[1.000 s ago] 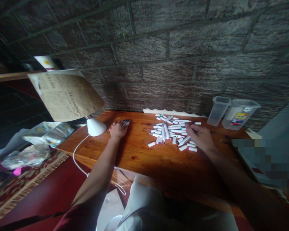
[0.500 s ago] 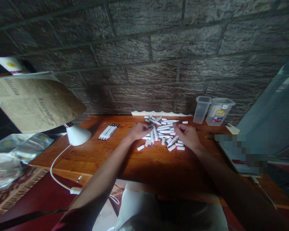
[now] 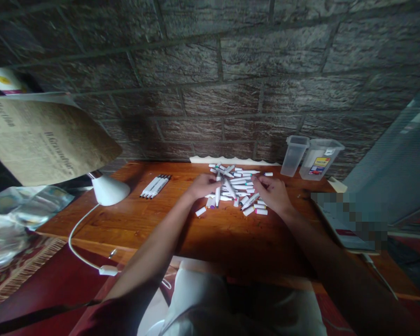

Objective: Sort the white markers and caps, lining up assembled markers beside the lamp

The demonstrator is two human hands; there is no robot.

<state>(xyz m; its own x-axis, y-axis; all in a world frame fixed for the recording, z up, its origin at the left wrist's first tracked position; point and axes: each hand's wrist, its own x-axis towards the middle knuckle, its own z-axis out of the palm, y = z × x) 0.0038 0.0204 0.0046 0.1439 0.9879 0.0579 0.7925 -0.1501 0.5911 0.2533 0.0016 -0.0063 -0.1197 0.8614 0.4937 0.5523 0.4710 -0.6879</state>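
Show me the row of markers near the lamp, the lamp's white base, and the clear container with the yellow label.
Row of markers [image 3: 156,186]: head view, on a white barrel mid-row.
White base [image 3: 110,191]: head view, on its sloping side.
Clear container [image 3: 319,163]: head view, on its label.

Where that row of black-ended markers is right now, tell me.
In the head view, the row of markers lies on the desk, left of centre, between the white lamp base and the left hand.
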